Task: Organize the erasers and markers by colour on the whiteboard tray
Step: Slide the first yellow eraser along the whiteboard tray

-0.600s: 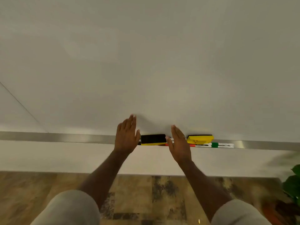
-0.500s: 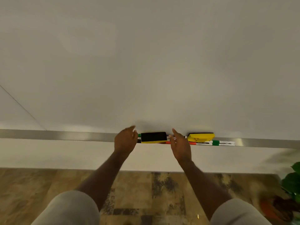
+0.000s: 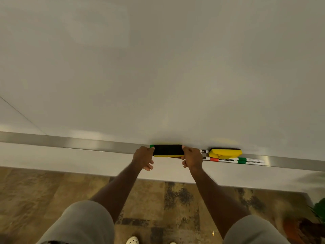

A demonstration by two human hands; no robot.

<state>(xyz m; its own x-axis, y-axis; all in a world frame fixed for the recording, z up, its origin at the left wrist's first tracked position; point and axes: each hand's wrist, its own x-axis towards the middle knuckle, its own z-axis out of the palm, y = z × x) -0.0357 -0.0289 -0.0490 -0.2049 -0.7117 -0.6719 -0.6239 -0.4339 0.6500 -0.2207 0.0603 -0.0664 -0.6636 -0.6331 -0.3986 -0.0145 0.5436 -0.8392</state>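
Your left hand [image 3: 143, 156] and right hand [image 3: 192, 157] pinch opposite ends of the black-felt, yellow-backed eraser [image 3: 168, 150] on the long metal tray [image 3: 79, 143], probably to lift it level off the markers beneath.

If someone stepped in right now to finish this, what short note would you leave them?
Left hand and right hand each grip one end of the black-faced eraser on the tray.
A green marker tip shows beside the left hand.
The yellow eraser lies to the right, on the red and green markers.
Nothing looks sorted yet; grouping by colour remains.
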